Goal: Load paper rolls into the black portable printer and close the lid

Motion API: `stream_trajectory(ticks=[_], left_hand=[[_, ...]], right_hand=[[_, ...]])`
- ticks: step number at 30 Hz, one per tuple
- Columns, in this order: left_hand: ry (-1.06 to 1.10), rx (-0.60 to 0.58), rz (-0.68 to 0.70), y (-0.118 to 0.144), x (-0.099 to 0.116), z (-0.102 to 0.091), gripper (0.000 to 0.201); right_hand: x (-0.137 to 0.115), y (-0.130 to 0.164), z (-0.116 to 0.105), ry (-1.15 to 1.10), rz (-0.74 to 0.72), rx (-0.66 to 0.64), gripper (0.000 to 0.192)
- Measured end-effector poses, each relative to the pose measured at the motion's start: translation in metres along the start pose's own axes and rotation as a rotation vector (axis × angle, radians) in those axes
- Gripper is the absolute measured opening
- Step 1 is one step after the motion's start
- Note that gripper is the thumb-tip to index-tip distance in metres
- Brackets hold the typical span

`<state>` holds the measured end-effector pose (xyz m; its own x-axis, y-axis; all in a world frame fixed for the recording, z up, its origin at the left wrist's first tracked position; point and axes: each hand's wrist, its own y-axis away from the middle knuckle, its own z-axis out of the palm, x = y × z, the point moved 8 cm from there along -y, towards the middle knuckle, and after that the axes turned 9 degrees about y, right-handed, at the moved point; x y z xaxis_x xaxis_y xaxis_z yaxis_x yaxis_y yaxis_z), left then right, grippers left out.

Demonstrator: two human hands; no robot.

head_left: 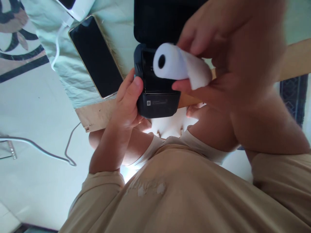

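My left hand (128,102) is closed round the left side of a dark portable printer (159,105), thumb on its edge. The printer's lid (155,21) stands open at the far end, and its paper compartment shows. Between the thumb and fingers of my right hand (233,61) is a white paper roll (170,61) with a black core hole facing left. The roll is held over the compartment, and a loose flap of paper hangs from its right end. How far apart roll and printer are, I cannot tell.
A smartphone (96,56) with a dark screen lies left of the printer on the green cloth (116,19). Beyond it sit a white device (80,8) and its cable (57,48). The wooden table edge (94,115) runs above my knees. A grey cable (36,147) crosses the floor.
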<state>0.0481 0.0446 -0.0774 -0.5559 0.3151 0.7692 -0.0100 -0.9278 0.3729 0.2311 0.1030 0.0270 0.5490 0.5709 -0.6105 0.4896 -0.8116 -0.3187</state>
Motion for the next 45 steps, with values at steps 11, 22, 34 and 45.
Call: stream_trajectory(ticks=[11,22,34,45], left_hand=[[0.028,-0.056,0.129,-0.001,0.01,0.006,0.052],[0.013,-0.007,0.143,0.001,0.012,0.003,0.046],[0.129,-0.204,0.198,0.0,0.012,0.009,0.043],[0.056,-0.074,0.137,-0.001,0.011,0.0,0.066]], right_hand=[[-0.026,-0.005,0.017,0.35,-0.197,0.022,0.017],[-0.04,0.006,0.016,0.228,-0.256,0.191,0.004],[-0.048,0.018,0.027,0.132,-0.382,0.139,0.024],[-0.042,0.019,0.03,0.157,-0.342,0.172,0.032]])
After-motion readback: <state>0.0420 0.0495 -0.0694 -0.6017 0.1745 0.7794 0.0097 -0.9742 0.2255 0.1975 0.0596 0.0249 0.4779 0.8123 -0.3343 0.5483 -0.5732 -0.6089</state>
